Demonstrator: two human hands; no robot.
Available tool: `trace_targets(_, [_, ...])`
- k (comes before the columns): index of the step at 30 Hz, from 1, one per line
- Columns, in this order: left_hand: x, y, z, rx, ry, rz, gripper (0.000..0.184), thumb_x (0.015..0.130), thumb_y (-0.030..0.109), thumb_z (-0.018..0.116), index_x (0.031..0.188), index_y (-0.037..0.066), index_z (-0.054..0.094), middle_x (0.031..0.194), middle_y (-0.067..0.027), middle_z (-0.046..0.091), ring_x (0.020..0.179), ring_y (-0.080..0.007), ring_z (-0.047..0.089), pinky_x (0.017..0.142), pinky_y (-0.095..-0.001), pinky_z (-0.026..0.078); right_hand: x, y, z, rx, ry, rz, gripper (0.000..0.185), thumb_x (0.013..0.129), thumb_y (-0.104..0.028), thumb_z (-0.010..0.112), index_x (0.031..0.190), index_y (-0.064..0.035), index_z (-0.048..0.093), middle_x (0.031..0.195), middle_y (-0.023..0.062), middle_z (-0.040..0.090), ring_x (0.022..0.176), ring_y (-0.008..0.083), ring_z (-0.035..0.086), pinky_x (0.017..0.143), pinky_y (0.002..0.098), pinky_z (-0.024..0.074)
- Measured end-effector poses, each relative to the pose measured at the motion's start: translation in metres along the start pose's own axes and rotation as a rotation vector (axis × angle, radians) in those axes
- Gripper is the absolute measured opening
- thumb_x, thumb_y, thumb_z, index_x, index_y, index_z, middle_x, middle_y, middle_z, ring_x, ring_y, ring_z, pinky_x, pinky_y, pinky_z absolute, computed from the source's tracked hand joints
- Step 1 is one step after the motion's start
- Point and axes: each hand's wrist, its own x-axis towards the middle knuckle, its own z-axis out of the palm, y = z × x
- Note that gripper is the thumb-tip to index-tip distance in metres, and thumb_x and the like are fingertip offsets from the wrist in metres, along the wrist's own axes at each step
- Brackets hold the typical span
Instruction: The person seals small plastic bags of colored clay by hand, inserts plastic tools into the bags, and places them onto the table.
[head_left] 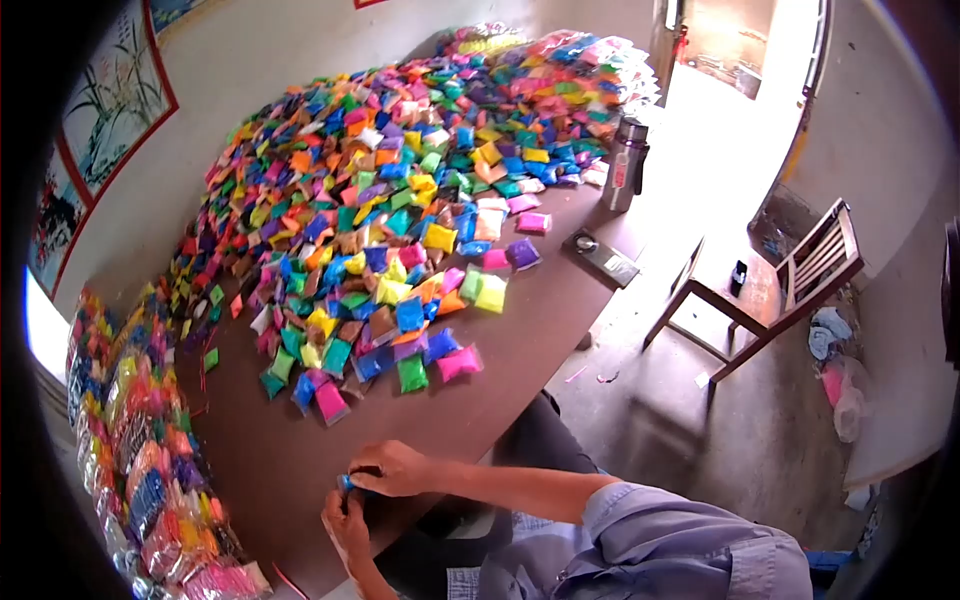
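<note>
Right hand (392,469) and left hand (347,522) have a small blue thing (347,482) pinched at the fingertips, near end of the brown table (470,400); big heap of colourful packets (390,200) lies farther up; dark flask (624,168) stands beside the heap, well away from both hands.

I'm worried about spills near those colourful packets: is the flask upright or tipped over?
Upright: the flask stands on its base on the brown table, dark top uppermost, near the colourful packets.
</note>
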Motion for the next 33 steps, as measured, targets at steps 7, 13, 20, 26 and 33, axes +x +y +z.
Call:
trace_targets(7, [-0.019, 0.045, 0.017, -0.267, 0.075, -0.085, 0.040, 0.095, 0.038, 0.072, 0.093, 0.000, 0.061, 0.076, -0.0091, 0.052, 0.074, -0.0194, 0.045, 0.068, -0.0394, 0.039, -0.011, 0.000, -0.006, 0.109, 0.114, 0.085, 0.020, 0.098, -0.020, 0.069, 0.103, -0.0013, 0.072, 0.091, 0.0177, 0.068, 0.084, 0.0345, 0.066, 0.073, 0.0424, 0.0512])
trace_targets(13, [-0.019, 0.004, 0.045, -0.110, 0.285, -0.098, 0.038, 0.102, 0.037, 0.066, 0.107, 0.000, 0.068, 0.095, -0.0156, 0.059, 0.090, -0.0267, 0.057, 0.084, -0.0406, 0.047, -0.012, -0.008, -0.009, 0.111, 0.141, 0.057, 0.025, 0.101, -0.025, 0.065, 0.105, -0.0004, 0.070, 0.091, 0.0191, 0.066, 0.083, 0.0355, 0.066, 0.071, 0.0429, 0.0501])
trace_targets(20, [-0.025, 0.029, 0.017, -0.090, 0.098, 0.056, 0.036, 0.101, 0.030, 0.064, 0.109, -0.004, 0.074, 0.095, -0.0161, 0.077, 0.082, -0.0287, 0.069, 0.078, -0.0412, 0.055, -0.010, -0.015, -0.015, 0.090, -0.062, 0.121, 0.029, 0.102, -0.027, 0.064, 0.099, 0.0016, 0.067, 0.087, 0.0209, 0.065, 0.077, 0.0408, 0.061, 0.069, 0.0445, 0.0488])
trace_targets(26, [-0.022, 0.022, 0.045, -0.052, 0.125, 0.013, 0.034, 0.104, 0.024, 0.064, 0.123, -0.004, 0.067, 0.114, -0.0212, 0.068, 0.103, -0.0326, 0.066, 0.091, -0.0441, 0.050, -0.010, -0.011, -0.011, 0.269, 0.107, 0.179, 0.025, 0.101, -0.024, 0.066, 0.098, 0.0006, 0.068, 0.087, 0.0216, 0.065, 0.076, 0.0360, 0.063, 0.070, 0.0419, 0.0506])
trace_targets(33, [-0.034, 0.017, 0.037, -0.100, 0.057, -0.079, 0.023, 0.103, 0.013, 0.061, 0.121, 0.001, 0.068, 0.107, -0.0103, 0.072, 0.097, -0.0171, 0.065, 0.084, -0.0358, 0.053, -0.012, -0.024, -0.020, 0.053, -0.020, 0.199, 0.027, 0.099, -0.030, 0.067, 0.098, -0.0039, 0.070, 0.087, 0.0222, 0.069, 0.077, 0.0346, 0.070, 0.071, 0.0433, 0.0549])
